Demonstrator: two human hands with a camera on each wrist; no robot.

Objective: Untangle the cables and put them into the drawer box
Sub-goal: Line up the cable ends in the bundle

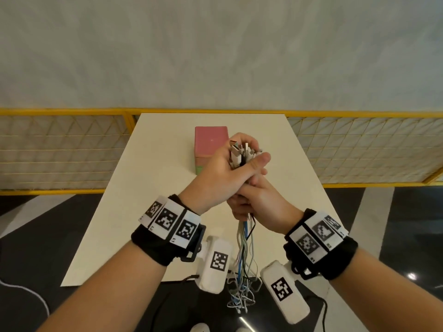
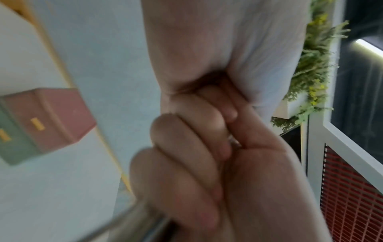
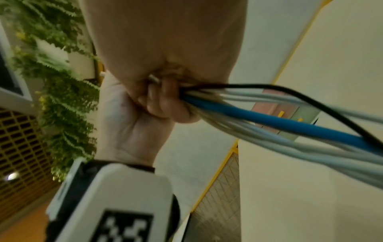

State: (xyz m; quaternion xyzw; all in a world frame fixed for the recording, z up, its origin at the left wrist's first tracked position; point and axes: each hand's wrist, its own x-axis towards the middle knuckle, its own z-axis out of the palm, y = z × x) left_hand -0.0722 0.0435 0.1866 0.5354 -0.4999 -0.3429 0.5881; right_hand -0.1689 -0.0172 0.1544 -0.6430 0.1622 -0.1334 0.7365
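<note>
Both hands hold a bundle of cables (image 1: 244, 250) above the cream table. My left hand (image 1: 230, 168) grips the plug ends (image 1: 237, 152), which stick up out of the fist. Just below it, my right hand (image 1: 249, 200) grips the cords. White, grey, blue and black cords (image 3: 269, 117) hang down from the right fist to a tangle (image 1: 241, 300) past the table's near edge. The drawer box (image 1: 211, 144), pink on top and green below, stands on the table behind the hands. Its drawers with yellow handles (image 2: 37, 124) look shut in the left wrist view.
The cream table (image 1: 148, 188) stretches away toward a yellow-framed mesh fence (image 1: 60, 149) and a pale wall. Dark floor lies on both sides. A white cord (image 1: 28, 295) lies on the floor at the left. Green plants (image 3: 62, 81) hang off to the side.
</note>
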